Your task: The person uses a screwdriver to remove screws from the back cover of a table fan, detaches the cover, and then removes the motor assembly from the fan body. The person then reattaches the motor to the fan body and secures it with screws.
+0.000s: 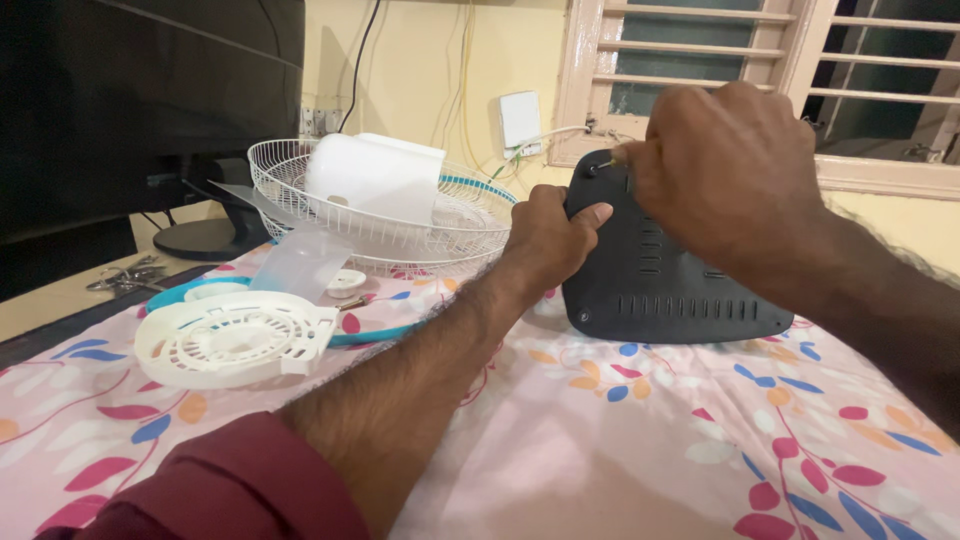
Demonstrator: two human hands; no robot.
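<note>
A dark grey plastic cover (pixel 655 285) with vent slots stands tilted on edge on the flowered cloth (pixel 620 440). My left hand (pixel 548 240) grips its left edge, thumb pressed on the face. My right hand (pixel 730 170) is closed around a thin tool, mostly hidden in the fist, whose tip meets a screw hole (pixel 598 166) at the cover's top left corner.
At the left lie a white round vented fan part (pixel 230 338), a white wire fan guard (pixel 400 235) holding a white motor housing (pixel 375 178), and a translucent blade (pixel 300 262). A dark monitor (pixel 150 110) stands behind; a window frame (pixel 760 50) is at the back right.
</note>
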